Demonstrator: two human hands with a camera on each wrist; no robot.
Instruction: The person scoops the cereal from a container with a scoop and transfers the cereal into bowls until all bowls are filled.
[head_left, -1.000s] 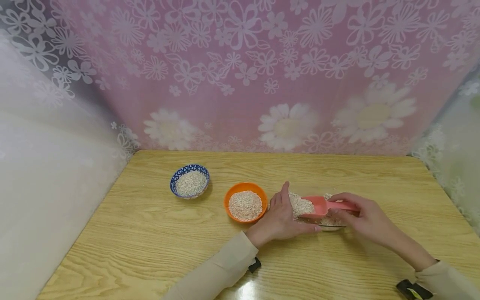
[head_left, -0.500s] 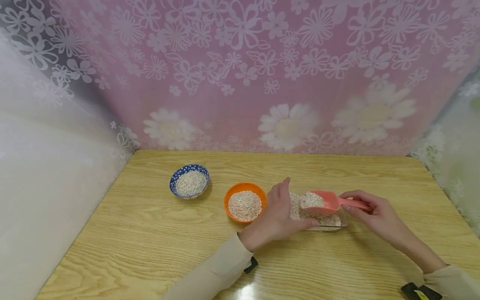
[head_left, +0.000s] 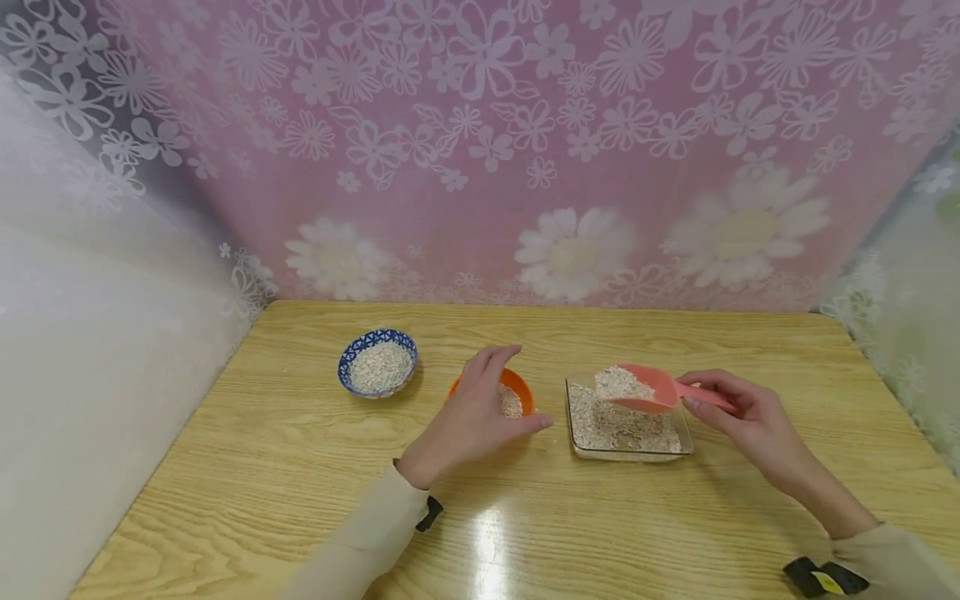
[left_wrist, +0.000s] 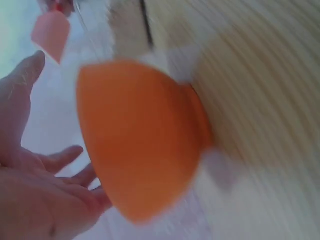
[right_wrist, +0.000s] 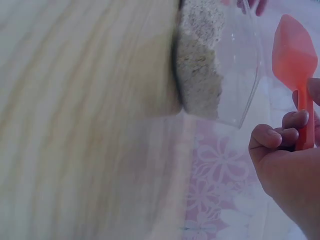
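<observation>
My right hand grips the handle of a pink scoop, which carries a heap of oat flakes. The scoop is held over a clear rectangular container of the same flakes; the right wrist view shows the scoop above the container's rim. My left hand hovers over an orange bowl, fingers spread and thumb apart, covering much of it in the head view. In the left wrist view the fingers are beside the rim of the orange bowl.
A blue-and-white patterned bowl holding pale flakes stands to the left of the orange bowl. Everything sits on a wooden table. A pink flowered curtain hangs behind the table's back edge.
The scoop has come up out of the flakes, loaded, and is now above the container. My left hand has left the container's side and moved left over the orange bowl.
</observation>
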